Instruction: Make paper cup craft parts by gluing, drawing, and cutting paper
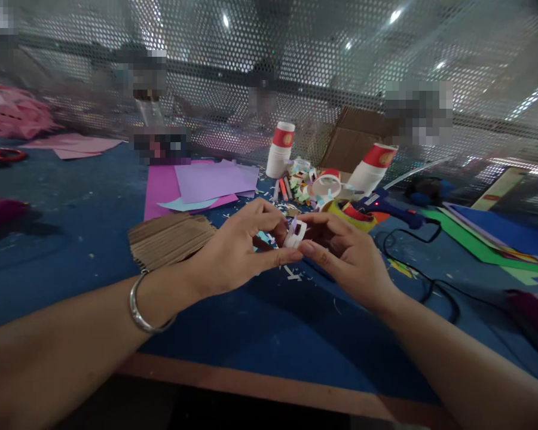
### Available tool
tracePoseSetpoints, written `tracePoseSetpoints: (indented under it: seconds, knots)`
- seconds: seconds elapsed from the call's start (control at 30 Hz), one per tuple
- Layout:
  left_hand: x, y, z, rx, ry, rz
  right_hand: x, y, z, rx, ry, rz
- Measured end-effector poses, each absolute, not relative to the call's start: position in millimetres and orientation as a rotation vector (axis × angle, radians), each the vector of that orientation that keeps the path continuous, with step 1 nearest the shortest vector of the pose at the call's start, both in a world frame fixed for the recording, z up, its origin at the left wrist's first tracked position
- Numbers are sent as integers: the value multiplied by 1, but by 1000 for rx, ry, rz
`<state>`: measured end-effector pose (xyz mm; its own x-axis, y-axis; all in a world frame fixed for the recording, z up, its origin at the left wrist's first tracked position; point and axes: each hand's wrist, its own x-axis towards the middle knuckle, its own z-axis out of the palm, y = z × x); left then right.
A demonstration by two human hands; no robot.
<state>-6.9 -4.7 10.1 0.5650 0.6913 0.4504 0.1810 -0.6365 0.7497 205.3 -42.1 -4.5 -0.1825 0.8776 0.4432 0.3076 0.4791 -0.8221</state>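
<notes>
Between both hands, above the table, is a small white ring-shaped piece (pixel 295 234) with a dark gap in its middle and a bit of purple at its upper edge. I cannot make out its exact kind. Fingers and thumb of my left hand (pixel 244 242) close on its left side. From the right, my right hand (pixel 347 254) pinches it with thumb and fingertips. White and light blue paper scraps (pixel 291 273) lie on the blue table beneath. Just past my right hand is a yellow tape roll (pixel 363 222), with a blue glue gun (pixel 392 210) beside it.
Corrugated cardboard (pixel 170 239) lies left of my hands, with purple paper sheets (pixel 217 182) beyond. Stacked paper cups (pixel 278 158) stand behind, and another cup stack (pixel 373 170) leans right. A black cord (pixel 434 283) loops at right near coloured sheets (pixel 484 239). A perforated metal screen (pixel 233 101) rises behind.
</notes>
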Motion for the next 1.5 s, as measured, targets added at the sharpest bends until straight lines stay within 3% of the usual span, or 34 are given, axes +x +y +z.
tracePoseSetpoints:
  seconds: [0.17, 1.03, 1.5]
  knots:
    - [-7, -4, 8, 2124, 624, 923, 205, -41, -5, -945, -1695, 852]
    - [-8, -1, 19, 1847, 592, 653, 205, -41, 3, -1006, -1706, 920]
    - [-4, 0, 17, 1845, 570, 696, 206, -38, 0, -972, -1685, 913]
